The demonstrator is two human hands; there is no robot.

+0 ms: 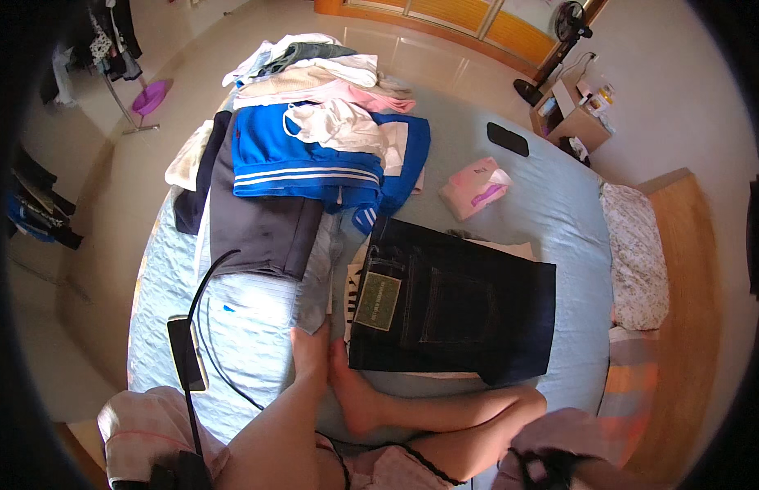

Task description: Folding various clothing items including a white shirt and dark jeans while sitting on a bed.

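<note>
Neither of my hands is in view; only a sleeve [156,416] at the lower left and another sleeve [557,438] at the lower right show. Before my crossed bare legs lies a folded pair of dark denim jeans [459,312], with a leather-like waistband patch that bears writing. Light cloth with dark print peeks out from under it. Left of the jeans, dark grey trousers [263,239] lie partly beneath a blue garment with white stripes [306,174]. A crumpled white strappy top [336,125] rests on the blue garment.
Several folded clothes [318,79] are heaped at the bed's far end. A pink tissue pack [476,188] and a black phone [507,139] lie on the light blue bedsheet [569,202]. Another phone [186,355] lies left, crossed by a black cable [195,300]. A floral pillow [634,257] is at right.
</note>
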